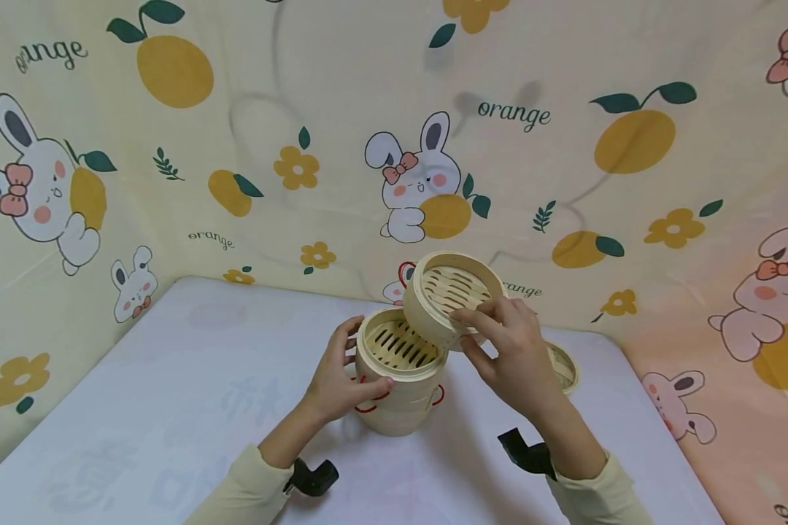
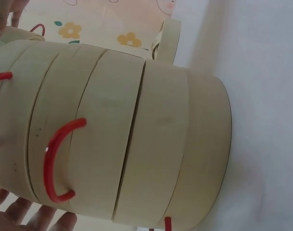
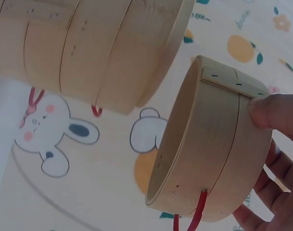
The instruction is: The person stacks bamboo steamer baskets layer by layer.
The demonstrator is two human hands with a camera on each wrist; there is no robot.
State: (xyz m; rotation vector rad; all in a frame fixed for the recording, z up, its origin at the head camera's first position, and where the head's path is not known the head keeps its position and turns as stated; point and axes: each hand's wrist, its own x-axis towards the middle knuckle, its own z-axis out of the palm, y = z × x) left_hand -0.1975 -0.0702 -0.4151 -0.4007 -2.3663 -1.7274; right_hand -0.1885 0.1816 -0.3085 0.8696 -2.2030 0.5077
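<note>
A stack of round bamboo steamer baskets (image 1: 400, 408) with red loop handles stands upright on the white table, its slatted top level showing. My left hand (image 1: 341, 383) grips the stack's upper part, thumb across the front and fingers round the left side. In my right hand (image 1: 512, 350) is a separate bamboo steamer basket (image 1: 423, 315), pinched at its wall between thumb and fingers. It is tilted, with its slatted floor facing me, and overlaps the stack's right rim in the head view. The right wrist view shows this basket apart from the stack (image 3: 88, 48).
Another round bamboo piece (image 1: 565, 368) lies on the table to the right, partly hidden behind my right forearm. The white tabletop (image 1: 236, 379) ends at a cloth backdrop (image 1: 341, 87) printed with rabbits and oranges. Black straps (image 1: 528, 453) sit on both wrists.
</note>
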